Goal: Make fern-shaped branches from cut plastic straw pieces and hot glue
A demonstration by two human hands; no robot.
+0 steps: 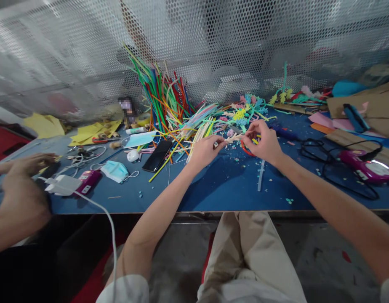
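Between my two hands is a pale cream pipe-cleaner piece [234,138] with short side branches. My left hand [207,150] pinches its left end between thumb and fingertips. The fingertips of my right hand [262,141] are closed on its right end. Just under my right hand an orange-red loop [246,148] shows, partly hidden by the fingers. A translucent glue stick [260,176] lies on the blue table [207,193] below that hand. Behind both hands are loose pipe cleaners [201,120] and finished-looking pastel pipe-cleaner shapes [241,112].
A black phone [157,155], a blue face mask [115,171] and a white mouse-like object [133,156] lie left. Upright pipe cleaners [163,97] stand before the perforated metal screen [245,38]. Another person's arm [24,185] rests far left. A purple power strip [366,166] and black cable [330,168] lie right.
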